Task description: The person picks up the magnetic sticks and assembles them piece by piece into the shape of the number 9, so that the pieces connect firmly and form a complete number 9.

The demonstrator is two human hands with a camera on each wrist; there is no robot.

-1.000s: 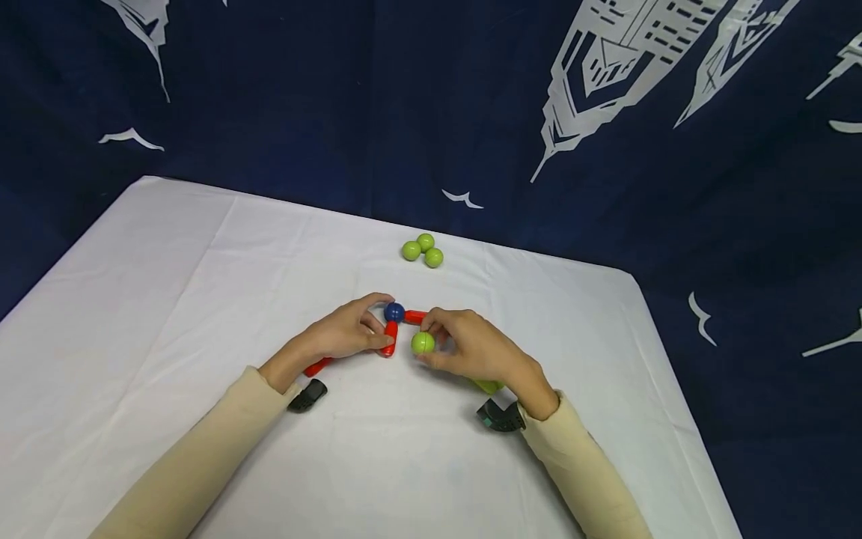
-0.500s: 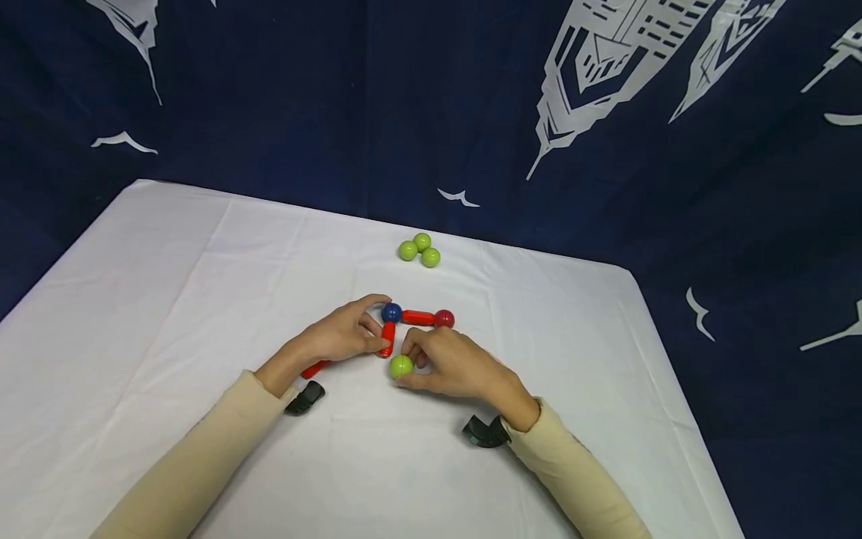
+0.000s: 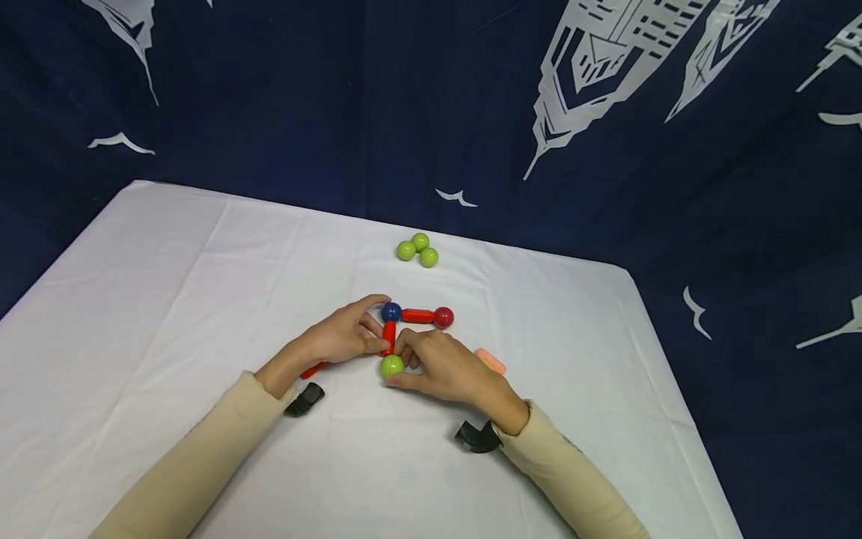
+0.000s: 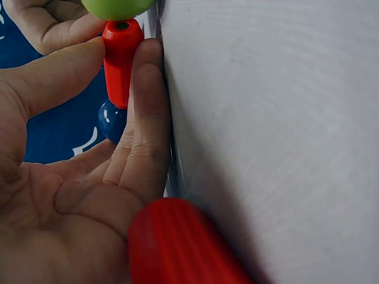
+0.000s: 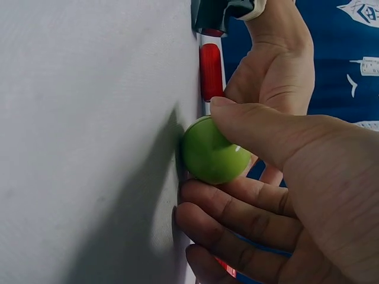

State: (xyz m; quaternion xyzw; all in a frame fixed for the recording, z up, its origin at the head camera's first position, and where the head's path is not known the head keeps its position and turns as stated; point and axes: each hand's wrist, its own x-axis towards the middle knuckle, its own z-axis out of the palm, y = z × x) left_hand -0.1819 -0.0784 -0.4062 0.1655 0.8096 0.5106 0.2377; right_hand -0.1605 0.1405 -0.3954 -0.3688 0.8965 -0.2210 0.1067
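My left hand [image 3: 343, 333] pinches a red rod [image 4: 120, 65] between thumb and fingers, its index finger reaching to a blue ball [image 3: 391, 312] at the rod's far end. From that ball a second red rod [image 3: 418, 316] runs right to a dark red ball [image 3: 443, 317]. With thumb and fingers, my right hand [image 3: 444, 363] grips a green ball [image 5: 213, 151] at the near end of the left-held rod. In the left wrist view the ball sits right at the rod's end face; whether they touch I cannot tell.
Three green balls cluster at the back, one of them at the left [image 3: 406, 250]. Another red rod [image 3: 313, 370] lies under my left wrist. An orange piece [image 3: 490, 361] shows behind my right forearm. A dark blue curtain [image 3: 269, 112] hangs behind the white table [image 3: 572, 337].
My right hand has carried the green ball left and toward me, to the near end of the red rod. The dark red ball and orange piece have come into sight. My left hand keeps its hold.
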